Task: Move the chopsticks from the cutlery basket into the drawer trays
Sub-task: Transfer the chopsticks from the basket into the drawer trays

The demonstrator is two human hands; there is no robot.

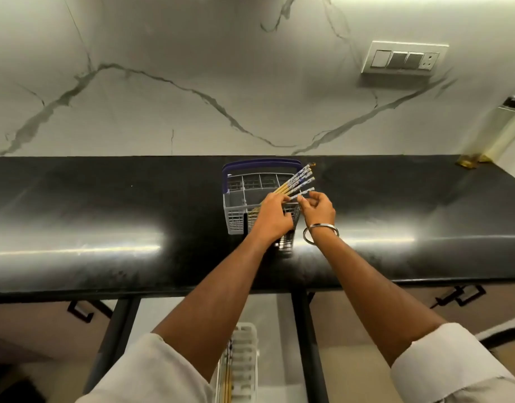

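Head view: the chopsticks [298, 181] stand fanned in the cutlery basket [235, 199], their patterned tops leaning out over the basket's right rim toward the wall. Their long axis runs diagonally, from low inside the basket, up and to the right.

I read my left hand [272, 212] as clasped around the lower shafts of the bundle, just above the basket's near-right corner. My right hand [318, 210] sits just right of the basket, its fingertips [301, 200] pinching the lowest chopstick of the fan near its patterned end. Both hands are therefore touching the chopsticks; the left is nearer the basket's interior, the right nearer the free tips.

The basket rests on the black countertop [105, 205], near its middle. The drawer tray [241, 362] lies below and in front of the basket, between my forearms, with what appear to be chopsticks already lying along its left side.

Judgement: the bundle must be lifted along its own axis, up and right, before lowering toward the tray.
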